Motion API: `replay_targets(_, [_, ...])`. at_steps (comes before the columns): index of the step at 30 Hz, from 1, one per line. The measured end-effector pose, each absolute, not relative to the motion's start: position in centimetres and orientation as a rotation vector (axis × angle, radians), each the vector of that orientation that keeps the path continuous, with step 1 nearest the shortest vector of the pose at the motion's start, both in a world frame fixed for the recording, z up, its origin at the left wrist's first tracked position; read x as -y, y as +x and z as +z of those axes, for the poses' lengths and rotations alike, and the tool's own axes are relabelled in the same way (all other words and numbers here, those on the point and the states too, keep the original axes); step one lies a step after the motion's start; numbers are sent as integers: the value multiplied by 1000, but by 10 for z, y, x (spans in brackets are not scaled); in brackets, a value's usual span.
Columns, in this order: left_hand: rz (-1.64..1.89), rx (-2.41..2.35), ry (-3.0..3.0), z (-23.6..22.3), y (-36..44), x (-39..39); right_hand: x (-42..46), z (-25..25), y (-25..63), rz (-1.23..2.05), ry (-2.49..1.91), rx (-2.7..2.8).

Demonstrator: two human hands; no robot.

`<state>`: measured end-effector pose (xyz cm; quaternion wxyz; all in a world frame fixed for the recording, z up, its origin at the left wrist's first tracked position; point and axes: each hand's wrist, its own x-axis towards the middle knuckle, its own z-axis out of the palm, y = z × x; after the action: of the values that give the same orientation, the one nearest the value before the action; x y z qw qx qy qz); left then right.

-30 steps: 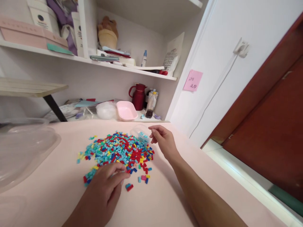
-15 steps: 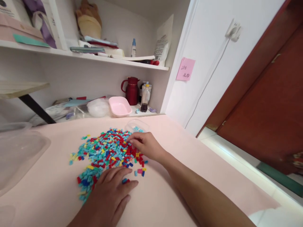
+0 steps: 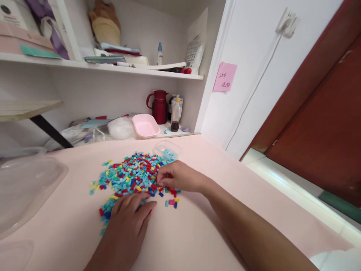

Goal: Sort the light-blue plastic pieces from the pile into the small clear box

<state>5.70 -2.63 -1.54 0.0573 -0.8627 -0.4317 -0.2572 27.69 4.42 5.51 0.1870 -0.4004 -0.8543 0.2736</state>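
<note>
A heap of tiny bricks (image 3: 129, 177) in light blue, red, yellow and dark blue is spread over the pale pink table (image 3: 197, 226). My left hand (image 3: 126, 222) lies flat on the near edge of the heap, fingers stretched out over a few bricks. My right hand (image 3: 176, 176) rests on the heap's right side, thumb and forefinger pinched together among the bricks; what they hold is too small to name. Just behind that hand stands a small clear cup (image 3: 167, 149) with light blue bricks inside.
Clear plastic lids (image 3: 25, 188) lie at the table's left. Behind the table a lower shelf holds a pink tray (image 3: 145, 126), a red jug (image 3: 159, 106) and bottles (image 3: 176, 114). A wall with a pink note (image 3: 225, 76) and a red-brown door (image 3: 318, 124) stand to the right.
My right hand came back from the clear cup to the heap's right side and pinched down. My left hand shifted slightly along the near edge, staying flat.
</note>
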Motion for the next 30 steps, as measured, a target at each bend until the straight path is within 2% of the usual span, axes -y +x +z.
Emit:
replay_targets(7, [-955, 1540, -2493, -13, 49, 22, -35, 65, 284, 1073, -1095, 2698])
replay_targets(11, [-1115, 1655, -2478, -2, 48, 22, -32, 65, 278, 874, -1155, 2800])
replay_targets(17, [-1459, 1918, -2263, 11, 41, 22, -27, 61, 271, 754, -1124, 2846])
replay_targets(30, [-1618, 2127, -2128, 11, 37, 19, -27, 45, 255, 581, -1022, 2720])
